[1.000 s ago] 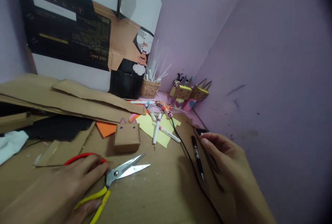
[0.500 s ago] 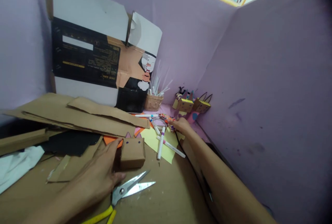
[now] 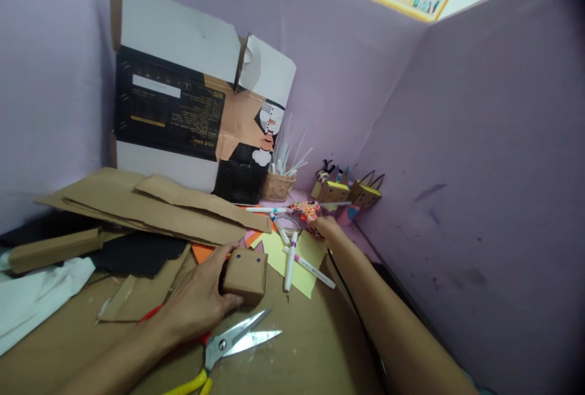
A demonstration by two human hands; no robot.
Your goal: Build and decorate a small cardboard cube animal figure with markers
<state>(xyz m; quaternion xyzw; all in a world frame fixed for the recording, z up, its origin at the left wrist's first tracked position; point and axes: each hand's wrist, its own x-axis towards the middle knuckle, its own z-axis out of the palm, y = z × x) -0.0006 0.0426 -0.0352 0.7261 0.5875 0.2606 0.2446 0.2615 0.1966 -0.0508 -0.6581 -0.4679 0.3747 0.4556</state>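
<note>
Tan basket (image 3: 278, 188) of white sticks (image 3: 284, 162), beyond left fingers (image 3: 230, 302) around cardboard box (image 3: 247, 274)

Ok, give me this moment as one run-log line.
left hand: at left side of eared cardboard box | right hand: at colourful patterned object | scissors: lying with blades apart

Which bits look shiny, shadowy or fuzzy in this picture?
In the head view, one scissors blade gleams; same view, a soft shadow darkens the table beside the right arm; same view, the colourful thing at the right hand looks fuzzy.
</note>
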